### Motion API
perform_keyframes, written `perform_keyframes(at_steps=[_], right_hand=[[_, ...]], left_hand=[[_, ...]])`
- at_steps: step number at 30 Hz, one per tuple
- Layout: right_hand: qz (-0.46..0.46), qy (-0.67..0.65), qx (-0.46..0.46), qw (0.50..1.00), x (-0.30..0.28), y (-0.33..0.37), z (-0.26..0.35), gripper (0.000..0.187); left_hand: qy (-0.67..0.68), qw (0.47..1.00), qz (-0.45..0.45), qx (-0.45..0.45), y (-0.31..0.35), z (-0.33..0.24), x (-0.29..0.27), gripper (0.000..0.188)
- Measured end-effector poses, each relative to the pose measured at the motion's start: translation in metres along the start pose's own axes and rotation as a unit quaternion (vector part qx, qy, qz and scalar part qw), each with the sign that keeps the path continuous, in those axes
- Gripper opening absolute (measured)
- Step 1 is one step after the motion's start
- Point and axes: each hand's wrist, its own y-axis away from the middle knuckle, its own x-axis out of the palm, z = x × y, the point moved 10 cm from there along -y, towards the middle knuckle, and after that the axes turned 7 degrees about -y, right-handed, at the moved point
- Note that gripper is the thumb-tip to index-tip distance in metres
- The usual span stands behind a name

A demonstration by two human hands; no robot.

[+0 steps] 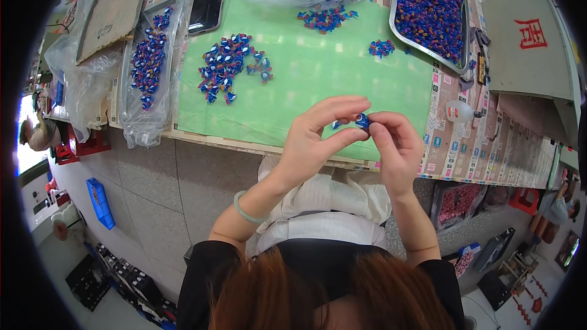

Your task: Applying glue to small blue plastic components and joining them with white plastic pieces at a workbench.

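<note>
While both hands meet just above the near edge of the worktop, at the centre of the frame, they share one small blue piece. The left hand pinches it between thumb and forefinger, fingers narrowed around it, and the right hand closes its own fingertips on the same piece from the right side. A pale green bangle sits on the left wrist.

Under the hands lies a green mat. On it, toward the upper left of the frame, a loose heap of blue, red and white pieces is spread out; a smaller cluster lies near the mat's top edge and a tiny group to the upper right. A metal tray heaped with the same kind of pieces stands at the upper right. At the upper left, a clear plastic bag holds more of them, just beside a black phone lying flat. A small white bottle lies on the worktop right of the mat.
</note>
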Motion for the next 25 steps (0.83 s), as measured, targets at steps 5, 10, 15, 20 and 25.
perform_keyframes(at_steps=[5,10,15,20,25], right_hand=[[0.000,-0.089,0.061,0.994,-0.001,0.002,-0.015,0.012],[0.004,0.003,0.010,1.000,0.002,0.003,0.001,0.013],[0.032,0.076,-0.058,0.995,0.004,0.004,0.013,0.013],[-0.203,0.130,-0.235,0.942,-0.071,0.026,0.028,0.031],[-0.468,0.328,-0.195,0.797,-0.177,0.041,0.043,0.051]], left_hand=[[0.078,0.995,0.024,-0.054,0.001,0.003,0.006,0.023],[0.160,0.981,0.032,-0.102,0.002,0.020,0.009,0.022],[0.253,0.954,0.058,-0.148,0.003,0.029,0.018,0.023],[0.325,0.929,0.017,-0.173,0.003,0.043,0.006,0.019],[0.396,0.906,0.060,-0.135,-0.001,0.058,-0.007,0.019]])
